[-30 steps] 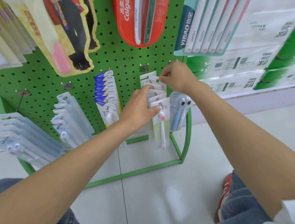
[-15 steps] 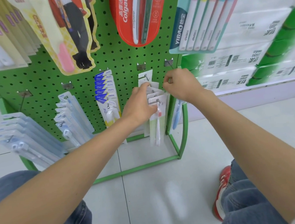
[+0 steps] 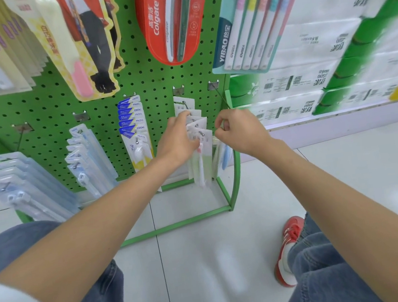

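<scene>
I am crouching in front of the green perforated metal pegboard rack (image 3: 147, 81), working along its bottom row. My left hand (image 3: 178, 141) is curling its fingers over the top edges of the white card-backed toothbrush packs (image 3: 199, 135). They are hanging in a fanned bunch from a peg low on the pegboard rack, right of its middle, and I am holding them gathered to one side.

My right hand (image 3: 240, 133) is pinching, thumb against forefinger, the top of a clear plastic blister pack with a blue toothbrush (image 3: 225, 153). The blister pack is dangling from my fingers just in front of the rack's lower right corner. It is hanging just beside the white packs and below the bare thin wire hook (image 3: 221, 96) that is sticking out near the rack's right edge.

I am judging this pack to be very light, with a thin card top that bends easily and a smooth, rather slippery plastic shell. So I am taking it by the card, close to where the hanging hole should be, the best place for steering that hole onto the hook's tip. My fingers are covering the hole, so I cannot tell exactly where it is.
</scene>
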`<action>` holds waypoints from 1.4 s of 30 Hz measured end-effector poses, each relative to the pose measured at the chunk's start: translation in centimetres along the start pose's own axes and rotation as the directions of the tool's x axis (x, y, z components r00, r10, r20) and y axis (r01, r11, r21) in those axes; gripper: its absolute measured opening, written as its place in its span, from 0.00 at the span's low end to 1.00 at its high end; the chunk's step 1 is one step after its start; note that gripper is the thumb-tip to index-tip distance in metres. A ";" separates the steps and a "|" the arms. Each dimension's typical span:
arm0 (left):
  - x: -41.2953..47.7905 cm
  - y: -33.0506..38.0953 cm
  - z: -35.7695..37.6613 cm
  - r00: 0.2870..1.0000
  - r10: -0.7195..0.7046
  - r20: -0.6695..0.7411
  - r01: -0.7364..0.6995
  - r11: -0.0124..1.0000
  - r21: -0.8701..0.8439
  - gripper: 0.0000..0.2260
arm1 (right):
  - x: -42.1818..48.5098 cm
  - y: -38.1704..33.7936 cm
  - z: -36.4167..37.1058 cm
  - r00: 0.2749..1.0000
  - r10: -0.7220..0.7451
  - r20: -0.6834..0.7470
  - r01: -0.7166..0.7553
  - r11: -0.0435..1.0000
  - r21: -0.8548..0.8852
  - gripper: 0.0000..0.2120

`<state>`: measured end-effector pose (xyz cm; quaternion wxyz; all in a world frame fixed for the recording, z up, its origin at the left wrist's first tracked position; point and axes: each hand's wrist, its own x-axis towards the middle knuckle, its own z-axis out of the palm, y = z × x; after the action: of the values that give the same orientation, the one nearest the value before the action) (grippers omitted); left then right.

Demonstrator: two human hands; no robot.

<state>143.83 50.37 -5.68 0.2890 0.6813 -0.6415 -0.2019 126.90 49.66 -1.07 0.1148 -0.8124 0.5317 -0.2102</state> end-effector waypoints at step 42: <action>-6.2 -0.2 -4.5 0.977 0.121 0.174 -0.023 0.876 -0.481 0.06 | -4.1 -4.5 1.8 0.997 0.078 -0.011 -0.060 0.840 0.540 0.09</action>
<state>146.30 57.15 -2.99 0.3893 0.5413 -0.6228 -0.4094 129.94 55.16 -1.71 0.3371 -0.7241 0.4820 -0.3601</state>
